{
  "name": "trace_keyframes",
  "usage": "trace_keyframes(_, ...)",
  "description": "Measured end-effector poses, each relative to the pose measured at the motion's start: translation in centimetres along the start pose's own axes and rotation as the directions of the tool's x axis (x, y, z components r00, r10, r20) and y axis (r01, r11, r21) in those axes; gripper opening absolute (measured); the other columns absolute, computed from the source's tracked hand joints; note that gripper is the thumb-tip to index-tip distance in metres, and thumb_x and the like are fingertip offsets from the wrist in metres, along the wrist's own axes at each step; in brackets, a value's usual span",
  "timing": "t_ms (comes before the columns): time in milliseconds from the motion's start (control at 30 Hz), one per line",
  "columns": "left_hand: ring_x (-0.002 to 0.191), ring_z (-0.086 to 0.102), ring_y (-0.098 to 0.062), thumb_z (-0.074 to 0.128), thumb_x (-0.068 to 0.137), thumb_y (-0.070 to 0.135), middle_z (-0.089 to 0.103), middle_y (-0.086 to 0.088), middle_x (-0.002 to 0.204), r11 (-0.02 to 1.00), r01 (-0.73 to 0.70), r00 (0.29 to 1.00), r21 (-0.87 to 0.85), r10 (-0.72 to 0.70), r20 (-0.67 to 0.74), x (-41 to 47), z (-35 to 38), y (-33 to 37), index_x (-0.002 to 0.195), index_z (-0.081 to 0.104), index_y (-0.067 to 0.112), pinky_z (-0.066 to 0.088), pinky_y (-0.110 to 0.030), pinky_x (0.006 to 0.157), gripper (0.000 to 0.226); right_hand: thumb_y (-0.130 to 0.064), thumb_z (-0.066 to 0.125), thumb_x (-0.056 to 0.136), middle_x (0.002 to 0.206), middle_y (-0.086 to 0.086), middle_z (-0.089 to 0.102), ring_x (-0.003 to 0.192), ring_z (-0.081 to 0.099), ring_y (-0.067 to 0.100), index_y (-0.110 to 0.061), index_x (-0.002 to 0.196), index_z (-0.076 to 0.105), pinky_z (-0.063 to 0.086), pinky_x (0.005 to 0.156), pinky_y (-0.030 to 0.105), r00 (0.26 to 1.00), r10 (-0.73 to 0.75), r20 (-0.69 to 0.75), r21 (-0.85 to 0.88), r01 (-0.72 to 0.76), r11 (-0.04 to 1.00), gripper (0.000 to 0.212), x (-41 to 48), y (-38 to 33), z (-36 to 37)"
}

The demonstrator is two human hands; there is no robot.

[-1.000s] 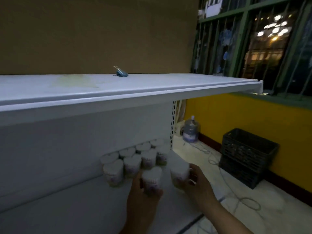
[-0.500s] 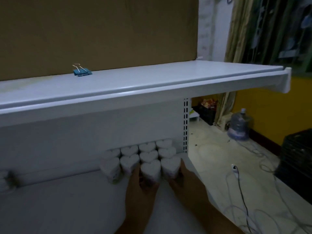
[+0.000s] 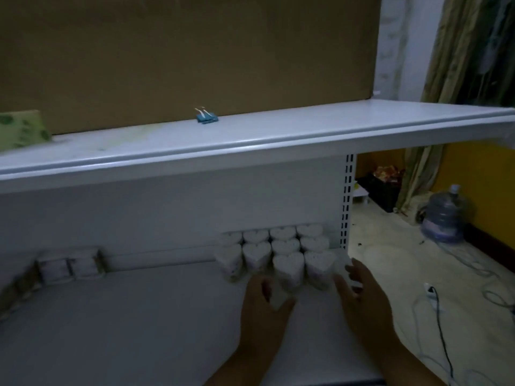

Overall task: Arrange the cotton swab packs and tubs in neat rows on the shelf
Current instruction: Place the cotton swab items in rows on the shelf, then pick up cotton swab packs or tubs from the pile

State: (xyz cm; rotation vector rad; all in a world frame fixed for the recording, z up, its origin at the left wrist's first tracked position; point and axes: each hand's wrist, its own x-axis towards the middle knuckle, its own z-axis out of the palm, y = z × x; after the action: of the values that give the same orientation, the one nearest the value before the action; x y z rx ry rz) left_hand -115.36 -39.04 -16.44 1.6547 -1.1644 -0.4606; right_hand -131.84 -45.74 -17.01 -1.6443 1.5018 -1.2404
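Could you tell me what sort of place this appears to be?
Probably a shop or stockroom: white retail-style shelving with a slotted upright, heart-shaped cotton swab tubs stocked in rows, and a water jug on the floor.

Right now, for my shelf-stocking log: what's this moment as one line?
heart-shaped tubs: packed rows, right end of lower shelf | left hand: at front row, grip unclear | right hand: open, beside front row

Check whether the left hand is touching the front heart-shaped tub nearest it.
Cannot tell. In the head view the left hand overlaps the tub low down, but dim blur hides any contact or gap.
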Motion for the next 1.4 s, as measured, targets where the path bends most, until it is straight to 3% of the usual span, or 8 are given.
trace_keyframes(100, 0.06, 0.042, -0.003, 0.065, 0.074, 0.043, 0.046, 0.007, 0.067, 0.991, -0.072, 0.997, 0.115, 0.072, 0.004, -0.6, -4.0, -1.6, 0.074, 0.043, 0.029, 0.036, -0.017, 0.06, 0.027, -0.041, 0.05, 0.086, 0.085, 0.006, 0.058, 0.074, 0.057, 0.027, -0.012, 0.105, 0.063, 0.039, 0.067, 0.029, 0.976, -0.134, -0.173, -0.119, 0.115, 0.986, 0.037, -2.8, -2.7, 0.2)
trace_keyframes(267, 0.069, 0.045, 0.001, 0.047, 0.082, 0.038, 0.052, 0.01, 0.081, 0.913, -0.163, 0.987, 0.373, 0.15, 0.063, -1.8, -16.8, -4.7, 0.076, 0.05, 0.03, 0.039, -0.022, 0.071, 0.01, -0.026, 0.064, 0.08, 0.067, -0.005, 0.062, 0.062, 0.054, 0.011, -0.028, 0.079, 0.065, 0.037, 0.058, 0.014, 0.84, -0.53, 0.119, -0.211, 0.543, 0.813, 0.003, -10.0, -10.4, 7.8)
trace_keyframes(433, 0.128, 0.04, -0.018, 0.049, 0.092, 0.043, 0.039, 0.001, 0.141, 0.708, -0.069, 0.987, 0.703, -0.055, 0.152, -5.3, -33.5, -8.2, 0.134, 0.042, 0.022, 0.033, -0.025, 0.104, 0.048, -0.052, 0.056, 0.082, 0.132, -0.009, 0.05, 0.123, 0.051, 0.011, -0.031, 0.132, 0.049, 0.041, 0.096, 0.017, 0.518, -0.458, 0.723, -0.187, 0.784, 0.592, 0.055, -17.0, -17.4, 18.2)
trace_keyframes(567, 0.142, 0.021, -0.023, 0.045, 0.094, 0.047, 0.026, -0.005, 0.153, 0.502, 0.041, 0.964, 0.864, -0.248, 0.098, -10.1, -47.7, -11.4, 0.145, 0.028, 0.017, 0.025, -0.037, 0.113, 0.062, -0.071, 0.075, 0.024, 0.093, 0.004, 0.074, 0.079, 0.072, 0.014, -0.031, 0.083, 0.076, 0.057, 0.065, 0.022, 0.304, -0.456, 0.837, -0.229, 0.95, 0.213, 0.071, -24.8, -24.8, 25.8)
trace_keyframes(667, 0.147, 0.006, -0.021, 0.042, 0.094, 0.052, 0.015, -0.001, 0.158, 0.526, 0.228, 0.937, 0.819, -0.348, -0.037, -14.2, -55.7, -13.8, 0.148, 0.02, 0.018, 0.017, -0.04, 0.118, 0.067, -0.05, 0.055, 0.085, 0.152, 0.015, 0.027, 0.139, 0.03, 0.025, -0.017, 0.141, 0.037, 0.028, 0.113, 0.035, 0.103, -0.436, 0.894, 0.003, 0.972, 0.236, 0.068, -31.0, -29.5, 31.3)
trace_keyframes(933, 0.147, 0.0, -0.016, 0.043, 0.093, 0.052, 0.01, 0.006, 0.158, 0.544, 0.438, 0.869, 0.716, -0.459, -0.183, -20.6, -67.8, -20.1, 0.149, 0.018, 0.025, 0.017, -0.04, 0.117, 0.067, -0.041, 0.048, 0.093, 0.158, 0.011, 0.013, 0.146, 0.013, 0.024, -0.015, 0.147, 0.027, 0.015, 0.118, 0.037, -0.186, -0.398, 0.898, 0.277, 0.943, 0.184, 0.064, -40.6, -36.6, 42.6)
trace_keyframes(1033, 0.147, 0.001, -0.016, 0.045, 0.092, 0.052, 0.012, 0.006, 0.158, 0.538, 0.482, 0.845, 0.691, -0.493, -0.206, -19.9, -70.9, -22.9, 0.148, 0.02, 0.025, 0.017, -0.038, 0.118, 0.067, -0.055, 0.056, 0.082, 0.148, 0.006, 0.039, 0.137, 0.037, 0.019, -0.022, 0.136, 0.046, 0.035, 0.109, 0.031, -0.182, -0.519, 0.835, 0.267, 0.959, 0.094, 0.065, -41.4, -38.4, 47.2)
trace_keyframes(1400, 0.143, 0.02, -0.015, 0.051, 0.093, 0.044, 0.02, 0.006, 0.155, 0.536, 0.529, 0.818, 0.657, -0.529, -0.227, -10.6, -83.3, -30.4, 0.146, 0.026, 0.029, 0.026, -0.036, 0.115, 0.061, -0.037, 0.045, 0.093, 0.158, 0.006, 0.013, 0.145, 0.013, 0.02, -0.016, 0.143, 0.031, 0.017, 0.114, 0.026, -0.091, -0.49, 0.867, 0.273, 0.909, 0.315, 0.057, -41.5, -46.0, 67.2)
